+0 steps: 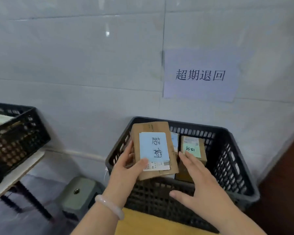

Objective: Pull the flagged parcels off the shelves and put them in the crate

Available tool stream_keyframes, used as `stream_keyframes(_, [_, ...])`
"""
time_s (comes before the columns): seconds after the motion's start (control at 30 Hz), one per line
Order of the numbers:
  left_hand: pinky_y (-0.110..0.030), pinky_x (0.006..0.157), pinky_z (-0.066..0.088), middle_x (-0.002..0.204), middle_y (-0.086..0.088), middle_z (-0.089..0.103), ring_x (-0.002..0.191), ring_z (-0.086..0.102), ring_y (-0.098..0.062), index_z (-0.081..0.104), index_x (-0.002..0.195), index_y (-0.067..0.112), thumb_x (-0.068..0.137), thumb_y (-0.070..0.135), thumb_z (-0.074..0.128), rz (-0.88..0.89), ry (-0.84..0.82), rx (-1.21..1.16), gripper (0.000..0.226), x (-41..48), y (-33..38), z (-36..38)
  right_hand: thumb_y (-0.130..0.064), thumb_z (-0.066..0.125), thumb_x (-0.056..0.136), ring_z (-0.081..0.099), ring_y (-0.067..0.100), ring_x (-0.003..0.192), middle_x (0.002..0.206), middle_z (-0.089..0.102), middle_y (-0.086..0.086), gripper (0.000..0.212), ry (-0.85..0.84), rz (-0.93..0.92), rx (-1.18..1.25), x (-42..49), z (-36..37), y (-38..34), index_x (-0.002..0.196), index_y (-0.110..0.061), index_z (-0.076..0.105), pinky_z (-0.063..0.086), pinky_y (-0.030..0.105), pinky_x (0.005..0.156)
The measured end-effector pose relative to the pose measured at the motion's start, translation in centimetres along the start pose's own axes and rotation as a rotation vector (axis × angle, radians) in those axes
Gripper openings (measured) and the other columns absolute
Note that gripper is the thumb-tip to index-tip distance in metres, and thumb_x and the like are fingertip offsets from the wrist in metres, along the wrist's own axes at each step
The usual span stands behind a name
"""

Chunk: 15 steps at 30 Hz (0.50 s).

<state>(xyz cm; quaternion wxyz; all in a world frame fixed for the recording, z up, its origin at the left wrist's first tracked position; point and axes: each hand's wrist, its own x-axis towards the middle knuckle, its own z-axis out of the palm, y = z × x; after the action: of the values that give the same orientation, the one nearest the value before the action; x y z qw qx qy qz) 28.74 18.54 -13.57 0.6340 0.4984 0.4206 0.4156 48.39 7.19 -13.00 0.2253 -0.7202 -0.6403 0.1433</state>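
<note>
A black plastic crate (231, 160) stands against the white wall, low and right of centre. My left hand (126, 168) grips a flat brown cardboard parcel (148, 129) with a pale blue handwritten flag, held over the crate's left half. My right hand (200, 182) hovers open above the crate with fingers spread, just right of that parcel. Inside the crate stands a brown box (202, 150) with a green flag, and another parcel with a blue flag (174, 139) shows behind the held one.
A paper sign with printed characters (200, 75) hangs on the wall above the crate. A second black crate (15, 138) holding items sits on a white table at left. A grey stool (80, 192) stands below. A yellow surface (143, 223) lies under the main crate.
</note>
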Motion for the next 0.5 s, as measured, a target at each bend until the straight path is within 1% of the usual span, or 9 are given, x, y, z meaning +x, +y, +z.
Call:
stream_keyframes(0.1, [-0.042,0.089,0.058,0.115,0.007,0.072,0.101,0.071,-0.015,0.045,0.139,0.047,0.086,0.016,0.073,-0.059,-0.144,0.016,0.068,2.4,-0.1,1.7,-0.074,0.059,0.073,-0.006,-0.011,0.138,0.136,-0.028,-0.048,0.099,0.024,0.095,-0.017,-0.8,0.1,0.8,0.136,-0.064,-0.017,0.006,0.028,0.12])
stream_keyframes(0.2, [-0.042,0.092,0.056,0.114,0.007,0.073,0.1,0.071,-0.014,0.045,0.139,0.046,0.087,0.017,0.071,-0.116,-0.224,0.027,0.066,4.3,-0.6,4.1,-0.074,0.059,0.073,-0.004,-0.006,0.142,0.146,-0.021,-0.042,0.101,0.074,0.162,-0.027,-1.3,-0.6,2.1,0.143,-0.058,-0.013,0.01,0.031,0.12])
stream_keyframes(0.27, [-0.044,0.094,0.055,0.114,0.006,0.073,0.1,0.071,-0.015,0.045,0.142,0.042,0.086,0.017,0.072,-0.151,-0.26,0.034,0.066,5.6,-1.0,5.8,-0.072,0.059,0.075,-0.007,-0.008,0.141,0.146,-0.021,-0.041,0.099,0.105,0.197,-0.03,-1.5,-1.3,3.0,0.144,-0.058,-0.012,0.011,0.03,0.12])
stream_keyframes(0.33, [-0.045,0.095,0.054,0.114,0.003,0.073,0.101,0.071,-0.018,0.045,0.143,0.038,0.086,0.019,0.073,-0.176,-0.292,0.056,0.067,7.2,-1.4,7.8,-0.071,0.058,0.076,-0.006,-0.009,0.14,0.144,-0.022,-0.043,0.098,0.112,0.222,-0.03,-1.5,-2.0,3.7,0.143,-0.059,-0.012,0.015,0.031,0.12])
stream_keyframes(0.4, [-0.046,0.095,0.054,0.11,0.004,0.074,0.101,0.071,-0.018,0.043,0.143,0.041,0.086,0.023,0.073,-0.204,-0.309,0.077,0.067,8.8,-1.7,9.7,-0.072,0.057,0.077,-0.006,-0.007,0.142,0.146,-0.021,-0.042,0.096,0.111,0.237,-0.02,-1.5,-2.6,4.5,0.141,-0.061,-0.013,0.02,0.034,0.12])
stream_keyframes(0.47, [-0.045,0.092,0.056,0.105,0.006,0.075,0.097,0.072,-0.016,0.045,0.14,0.045,0.086,0.028,0.071,-0.242,-0.301,0.098,0.062,10.3,-2.0,11.5,-0.071,0.054,0.079,-0.006,-0.005,0.143,0.149,-0.019,-0.039,0.092,0.106,0.25,-0.021,-1.5,-3.2,5.4,0.14,-0.062,-0.013,0.015,0.035,0.121])
stream_keyframes(0.5, [-0.042,0.088,0.057,0.103,0.006,0.076,0.095,0.073,-0.015,0.047,0.139,0.044,0.087,0.029,0.071,-0.265,-0.295,0.099,0.059,11.1,-2.3,12.3,-0.07,0.053,0.08,-0.006,-0.004,0.143,0.15,-0.019,-0.038,0.09,0.104,0.26,-0.023,-1.5,-3.5,5.9,0.14,-0.062,-0.013,0.012,0.035,0.121])
